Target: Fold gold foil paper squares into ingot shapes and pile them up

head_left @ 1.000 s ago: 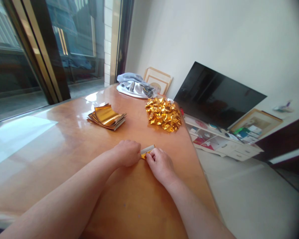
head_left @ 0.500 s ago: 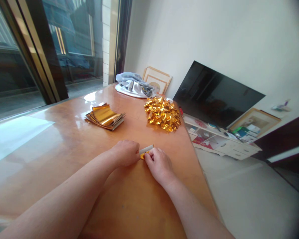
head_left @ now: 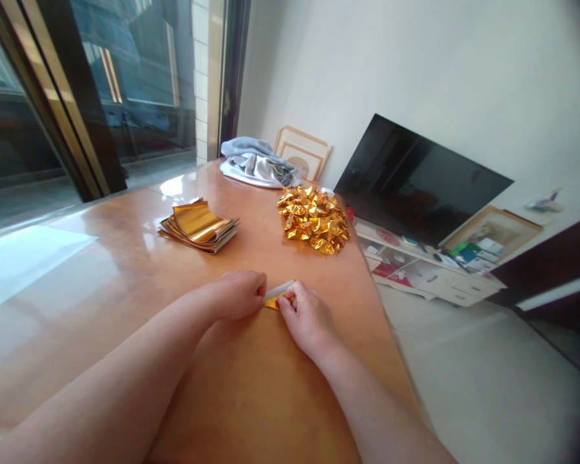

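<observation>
Between my two hands is a sheet of gold foil paper point(head_left: 271, 302), its pale underside turned up in a narrow strip along the far edge. My left hand point(head_left: 244, 294) is closed on the sheet's left end, its fingertips partly hidden. My right hand point(head_left: 305, 314) pinches the right end between thumb and curled fingers. Beyond my left hand lies a stack of gold foil sheets point(head_left: 200, 225), curling at the edges. Farther right rests a heap of folded gold foil pieces point(head_left: 315, 220).
All this is on a glossy wooden table point(head_left: 241, 399), whose right edge runs past my right forearm. Bundled pale blue cloth point(head_left: 256, 162) lies at its far end, near a leaning picture frame point(head_left: 303, 154). A television point(head_left: 423, 180) stands above a white cabinet point(head_left: 430, 274).
My left hand has shifted slightly left, and a little more gold shows between the hands. The whole view has drifted slightly.
</observation>
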`<action>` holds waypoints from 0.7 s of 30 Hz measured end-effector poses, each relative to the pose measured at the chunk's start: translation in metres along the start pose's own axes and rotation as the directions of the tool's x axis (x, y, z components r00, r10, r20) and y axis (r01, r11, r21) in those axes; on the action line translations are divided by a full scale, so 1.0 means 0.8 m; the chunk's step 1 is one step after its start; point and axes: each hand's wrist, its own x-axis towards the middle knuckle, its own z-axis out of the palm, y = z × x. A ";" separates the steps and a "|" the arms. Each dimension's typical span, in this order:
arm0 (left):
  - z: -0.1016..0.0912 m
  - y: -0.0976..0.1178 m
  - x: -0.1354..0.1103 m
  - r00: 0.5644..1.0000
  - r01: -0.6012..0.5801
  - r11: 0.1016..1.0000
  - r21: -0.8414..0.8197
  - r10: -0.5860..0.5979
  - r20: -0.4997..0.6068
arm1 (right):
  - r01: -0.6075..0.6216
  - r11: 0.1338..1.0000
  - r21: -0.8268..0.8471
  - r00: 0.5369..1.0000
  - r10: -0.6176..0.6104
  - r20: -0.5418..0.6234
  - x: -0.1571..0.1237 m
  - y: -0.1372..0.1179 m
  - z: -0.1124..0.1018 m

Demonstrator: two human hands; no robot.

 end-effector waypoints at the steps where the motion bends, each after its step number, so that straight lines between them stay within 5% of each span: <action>1: 0.000 -0.001 0.001 1.000 0.001 1.000 -0.009 -0.001 0.004 | 0.005 1.000 0.000 1.000 -0.005 0.002 0.000 0.000 -0.001; 21: 0.000 0.006 -0.001 0.999 0.016 0.999 0.037 -0.015 -0.032 | -0.006 1.000 -0.020 1.000 0.006 0.020 0.001 -0.001 -0.001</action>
